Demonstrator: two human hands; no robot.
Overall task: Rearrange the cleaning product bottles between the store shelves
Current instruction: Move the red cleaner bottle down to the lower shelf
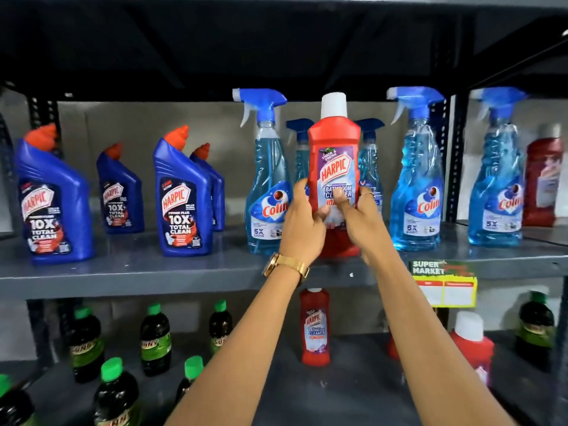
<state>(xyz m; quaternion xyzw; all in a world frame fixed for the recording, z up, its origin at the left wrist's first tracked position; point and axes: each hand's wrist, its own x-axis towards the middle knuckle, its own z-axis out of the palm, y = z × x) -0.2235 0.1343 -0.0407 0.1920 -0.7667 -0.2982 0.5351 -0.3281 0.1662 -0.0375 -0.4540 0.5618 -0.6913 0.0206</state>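
Fingers of the left hand (302, 215) and right hand (358, 215) are wrapped around the lower half of a red Harpic bathroom cleaner bottle (335, 161), which is clasped from both sides and kept upright with its label facing out — presumably so it can be stood squarely. It is held at the front edge of the upper shelf (129, 272), in the gap between two Colin spray bottles (267, 192) (419, 192). Its base appears to be at or just above the shelf — contact cannot be told — while a matching red bottle (315, 327) stands on the lower shelf (353, 395).
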